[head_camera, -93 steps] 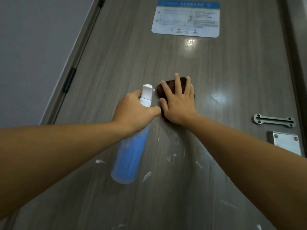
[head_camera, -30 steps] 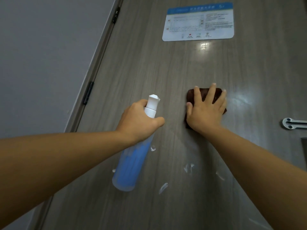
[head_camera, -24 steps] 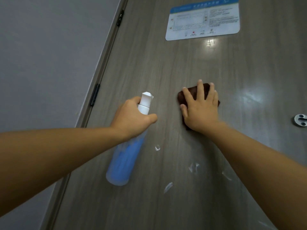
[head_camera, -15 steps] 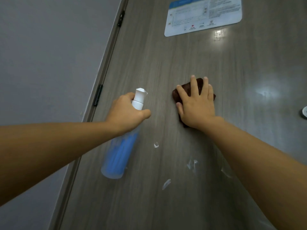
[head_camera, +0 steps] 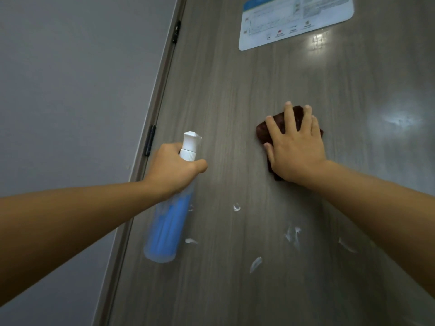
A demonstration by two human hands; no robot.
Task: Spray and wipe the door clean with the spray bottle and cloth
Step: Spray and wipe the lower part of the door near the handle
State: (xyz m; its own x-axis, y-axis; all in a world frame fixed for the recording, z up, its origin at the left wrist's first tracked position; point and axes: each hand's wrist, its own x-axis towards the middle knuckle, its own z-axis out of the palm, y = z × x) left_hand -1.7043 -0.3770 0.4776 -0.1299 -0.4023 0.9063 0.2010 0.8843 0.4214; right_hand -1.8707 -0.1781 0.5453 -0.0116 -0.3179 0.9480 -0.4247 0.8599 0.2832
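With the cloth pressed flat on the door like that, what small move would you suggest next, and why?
Probably slide the right hand and the cloth down the door toward the white smears. They lie below the cloth, unwiped, while the left hand holds the spray bottle off to the side.

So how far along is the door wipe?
Midway. The door shines wet right of the cloth, which the right hand presses flat. The left hand grips the bottle. White smears lower down remain unwiped.
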